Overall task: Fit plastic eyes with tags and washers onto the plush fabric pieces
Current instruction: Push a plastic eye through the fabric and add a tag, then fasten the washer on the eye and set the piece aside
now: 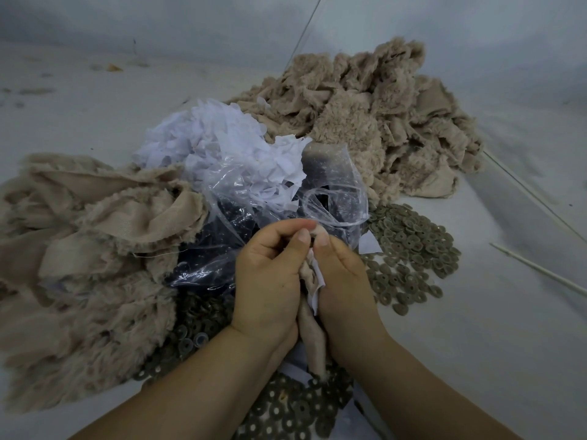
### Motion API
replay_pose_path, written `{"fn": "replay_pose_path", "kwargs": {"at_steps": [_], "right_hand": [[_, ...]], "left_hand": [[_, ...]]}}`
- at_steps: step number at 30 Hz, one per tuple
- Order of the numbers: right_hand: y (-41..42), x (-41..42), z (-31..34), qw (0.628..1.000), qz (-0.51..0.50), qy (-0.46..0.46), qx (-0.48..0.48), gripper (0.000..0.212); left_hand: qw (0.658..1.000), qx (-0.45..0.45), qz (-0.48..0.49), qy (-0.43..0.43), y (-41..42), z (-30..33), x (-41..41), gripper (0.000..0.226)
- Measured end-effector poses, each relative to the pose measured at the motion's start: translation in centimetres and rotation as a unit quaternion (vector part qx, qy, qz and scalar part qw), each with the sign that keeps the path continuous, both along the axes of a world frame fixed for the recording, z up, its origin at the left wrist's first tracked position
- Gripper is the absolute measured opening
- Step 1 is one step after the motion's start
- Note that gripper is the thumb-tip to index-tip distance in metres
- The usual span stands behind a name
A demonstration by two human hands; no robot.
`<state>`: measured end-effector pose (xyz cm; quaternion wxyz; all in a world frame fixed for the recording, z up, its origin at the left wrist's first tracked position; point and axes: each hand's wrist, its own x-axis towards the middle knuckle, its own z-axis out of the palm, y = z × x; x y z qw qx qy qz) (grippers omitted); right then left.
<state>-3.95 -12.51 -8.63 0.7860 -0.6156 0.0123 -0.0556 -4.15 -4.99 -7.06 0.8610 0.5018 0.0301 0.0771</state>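
Head view: we see left hand (pixel 270 274) and right hand (pixel 341 274) side by side, both pinching one plush piece (pixel 313 341) with a white tag (pixel 317 274); its long axis hangs toward us. Thumbs meet at the top. Washers (pixel 409 246) lie nearer the right hand; eye bag (pixel 222 242) stands just ahead.

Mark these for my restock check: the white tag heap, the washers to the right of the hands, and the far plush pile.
white tag heap (pixel 216 138): head view, middle of the heap.
washers (pixel 409 249): head view, centre of the right-hand spread.
far plush pile (pixel 374 122): head view, fuzzy middle.
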Motion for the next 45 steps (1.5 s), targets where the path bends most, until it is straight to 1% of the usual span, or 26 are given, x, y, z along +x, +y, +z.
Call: {"fn": "replay_pose_path", "kwargs": {"at_steps": [2, 6, 8, 12, 13, 14, 16, 19, 21, 22, 24, 25, 26, 28, 30, 32, 33, 34, 35, 36, 37, 38, 39, 40, 43, 45], "right_hand": [[0.0, 0.1, -0.2, 0.999, 0.030, 0.006, 0.044, 0.031], [0.1, 0.6, -0.2, 0.973, 0.068, 0.072, 0.211, 0.027], [0.0, 0.8, -0.5, 0.965, 0.067, 0.094, 0.236, 0.028], [-0.2, 0.8, -0.4, 0.959, 0.068, 0.134, 0.240, 0.038], [-0.3, 0.7, -0.4, 0.957, 0.074, 0.136, 0.246, 0.037], [-0.4, 0.6, -0.2, 0.956, 0.082, 0.140, 0.245, 0.033], [-0.6, 0.8, -0.1, 0.961, 0.091, 0.149, 0.215, 0.020], [-0.9, 1.1, 0.3, 0.980, 0.079, 0.143, 0.116, 0.027], [-1.1, 1.1, 0.5, 0.983, 0.061, 0.135, 0.109, 0.032], [-1.2, 1.0, 0.7, 0.983, 0.061, 0.126, 0.118, 0.034], [-1.7, 0.9, 0.9, 0.982, 0.059, 0.117, 0.139, 0.037], [-2.0, 0.9, 1.1, 0.983, 0.053, 0.117, 0.131, 0.040], [-2.2, 1.0, 1.3, 0.988, 0.041, 0.110, 0.102, 0.042], [-2.5, 1.0, 1.5, 0.996, 0.026, 0.079, 0.023, 0.040], [-2.5, 1.0, 2.0, 0.999, 0.021, 0.049, -0.014, 0.033], [-2.4, 1.0, 2.5, 0.999, 0.013, 0.030, -0.036, 0.024], [-2.4, 1.0, 2.7, 0.999, 0.008, 0.021, -0.044, 0.021], [-2.5, 1.3, 3.1, 0.999, 0.001, 0.015, -0.045, 0.020], [-2.6, 1.6, 3.2, 0.999, -0.007, 0.010, -0.047, 0.019], [-2.7, 1.9, 3.4, 0.998, -0.018, 0.004, -0.054, 0.018], [-2.8, 2.2, 3.6, 0.997, -0.035, -0.001, -0.067, 0.018], [-2.9, 2.7, 3.8, 0.994, -0.057, -0.004, -0.090, 0.018], [-3.0, 3.2, 4.0, 0.989, -0.083, -0.006, -0.125, 0.020], [-3.3, 3.8, 4.0, 0.980, -0.109, -0.008, -0.168, 0.023], [-4.2, 6.3, 4.5, 0.948, -0.176, 0.010, -0.266, 0.030], [-5.0, 8.2, 4.7, 0.915, -0.194, 0.034, -0.351, 0.039]], "left_hand": [[1.000, -0.008, -0.005, -0.004, 0.0, 0.0, 0.0, 0.026], [1.000, 0.016, 0.006, -0.014, 0.0, 0.0, 0.3, 0.023], [0.999, 0.041, 0.020, -0.025, -0.1, 0.1, 0.3, 0.023], [0.995, 0.074, 0.042, -0.049, -0.1, 0.1, 0.3, 0.024], [0.994, 0.082, 0.044, -0.052, 0.0, 0.1, 0.3, 0.024], [0.994, 0.089, 0.040, -0.052, 0.2, 0.2, 0.4, 0.024], [0.994, 0.099, 0.022, -0.041, 0.5, 0.3, 0.6, 0.023], [0.995, 0.102, 0.000, -0.013, 1.1, 0.3, 0.6, 0.018], [0.992, 0.117, -0.029, -0.023, 1.4, 0.4, 0.2, 0.013], [0.987, 0.150, -0.047, -0.044, 1.5, 0.5, 0.0, 0.017], [0.961, 0.250, -0.070, -0.091, 1.8, 0.7, -0.2, 0.038], [0.945, 0.301, -0.065, -0.106, 1.8, 0.9, -0.1, 0.042], [0.926, 0.355, -0.042, -0.121, 2.0, 1.2, 0.0, 0.042], [0.876, 0.455, 0.033, -0.155, 2.3, 2.1, 0.0, 0.041], [0.826, 0.521, 0.089, -0.195, 3.3, 3.4, 0.3, 0.038], [0.753, 0.581, 0.162, -0.262, 5.2, 4.8, 0.8, 0.034], [0.710, 0.609, 0.204, -0.288, 6.3, 5.4, 1.1, 0.032], [0.663, 0.643, 0.243, -0.295, 7.5, 6.0, 1.4, 0.030], [0.614, 0.685, 0.277, -0.279, 8.8, 6.5, 1.9, 0.027], [0.573, 0.727, 0.293, -0.240, 9.8, 6.7, 2.4, 0.022], [0.545, 0.765, 0.288, -0.187, 10.5, 6.8, 2.8, 0.017], [0.529, 0.794, 0.267, -0.139, 10.9, 6.8, 3.0, 0.015], [0.521, 0.812, 0.239, -0.109, 11.1, 6.6, 3.2, 0.016], [0.519, 0.820, 0.217, -0.101, 11.0, 6.3, 3.5, 0.016], [0.531, 0.817, 0.188, -0.125, 9.3, 5.6, 4.0, 0.017], [0.535, 0.812, 0.173, -0.159, 7.3, 5.2, 4.2, 0.016]]}}
